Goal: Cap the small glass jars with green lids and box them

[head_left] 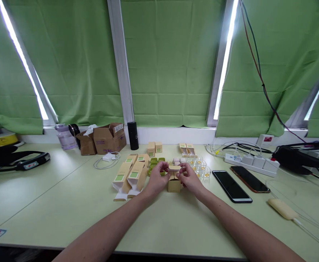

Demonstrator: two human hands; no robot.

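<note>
Currently we have both hands on a small tan box standing on the table, centre, just in front of us. The left hand and right hand flank it, and each hand's fingertips are pinched onto the top flap from its own side. The other fingers curl in loosely.

Step in hand, as we judge it: folding the flap over the open top. The flap lies about level but does not look tucked. Seating it would call for light downward pressure at the front edge while the box body is steadied, since the card looks thin and easy to crease.

Orientation: the box is upright with its long axis vertical, mouth up, and one broad face towards us.

Nearby: flat cartons to the left, green trays behind, clear cups just right, two phones further right.
</note>
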